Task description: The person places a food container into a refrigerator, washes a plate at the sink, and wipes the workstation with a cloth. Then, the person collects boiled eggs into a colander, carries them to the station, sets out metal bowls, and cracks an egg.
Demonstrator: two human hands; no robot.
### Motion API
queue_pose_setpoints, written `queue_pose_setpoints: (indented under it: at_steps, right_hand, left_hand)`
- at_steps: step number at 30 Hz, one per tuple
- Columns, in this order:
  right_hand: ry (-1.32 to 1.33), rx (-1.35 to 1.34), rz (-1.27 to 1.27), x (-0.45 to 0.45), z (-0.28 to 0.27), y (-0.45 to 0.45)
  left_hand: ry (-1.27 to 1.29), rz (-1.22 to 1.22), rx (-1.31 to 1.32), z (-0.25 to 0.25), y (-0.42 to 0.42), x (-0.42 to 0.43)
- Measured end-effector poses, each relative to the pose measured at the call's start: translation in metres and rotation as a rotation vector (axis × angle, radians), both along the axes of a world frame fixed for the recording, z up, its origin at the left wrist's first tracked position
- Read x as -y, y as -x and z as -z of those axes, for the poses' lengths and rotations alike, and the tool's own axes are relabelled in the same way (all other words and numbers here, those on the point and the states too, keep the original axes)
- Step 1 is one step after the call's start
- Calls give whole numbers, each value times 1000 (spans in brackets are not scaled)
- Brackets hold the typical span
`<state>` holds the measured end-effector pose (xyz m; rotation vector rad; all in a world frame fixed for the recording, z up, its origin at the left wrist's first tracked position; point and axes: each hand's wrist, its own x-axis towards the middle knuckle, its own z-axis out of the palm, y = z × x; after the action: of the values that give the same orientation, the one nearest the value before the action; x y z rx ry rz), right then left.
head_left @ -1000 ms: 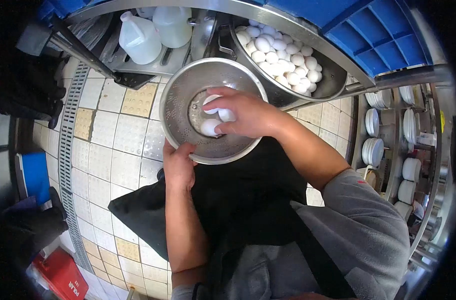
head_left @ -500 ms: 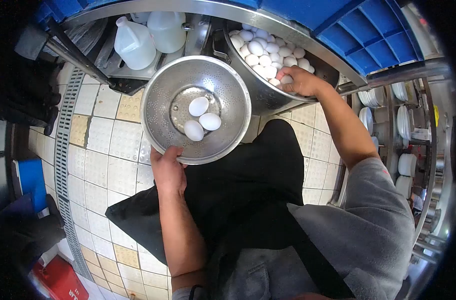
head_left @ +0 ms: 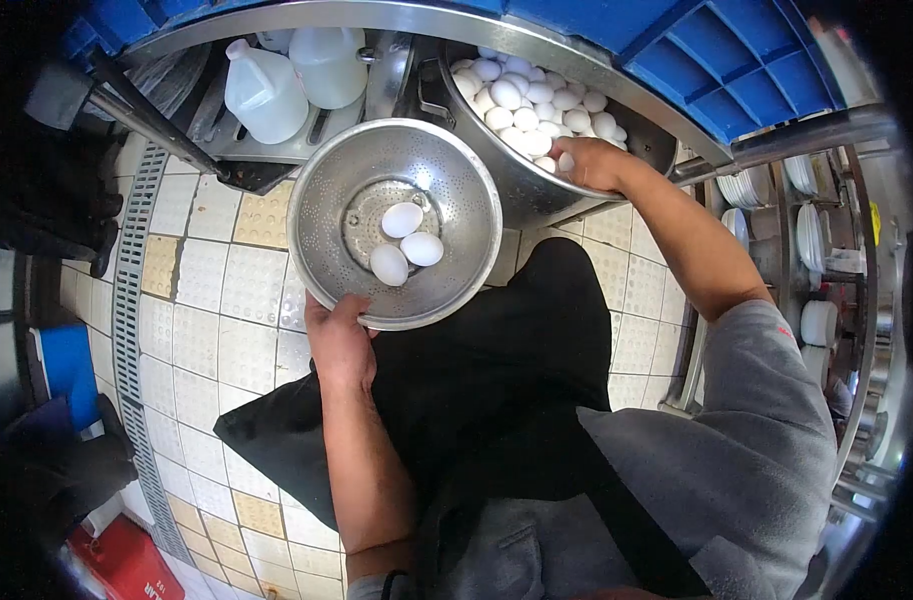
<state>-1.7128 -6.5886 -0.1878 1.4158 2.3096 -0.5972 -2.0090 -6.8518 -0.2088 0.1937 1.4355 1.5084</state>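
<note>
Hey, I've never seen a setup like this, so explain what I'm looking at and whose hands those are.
There's no machine here: a person is working with bare hands, seen through one camera worn on their head, looking down. Their left hand holds a metal colander by its rim; three white eggs lie inside. Their right hand reaches over the rim of a large metal pot holding many more eggs. It seems to be touching some, but its fingers are partly hidden, so I can't tell whether it holds any. Two plastic jugs stand beside the pot.
</note>
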Motion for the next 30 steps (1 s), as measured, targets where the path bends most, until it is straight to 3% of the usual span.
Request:
queue_pose_setpoints:
  at_steps: [12,18,30]
  right_hand:
    - [113,-47,-56,-20,16,-17]
    - [138,19,-23,-11,-7,2]
    - [181,-149,132,-16,5,-11]
  left_hand:
    - [-4,-5,-15,7,-2,0]
    - [-24,-93,11,11,-5,-2]
    - [-26,3,-52,4,-4,-4]
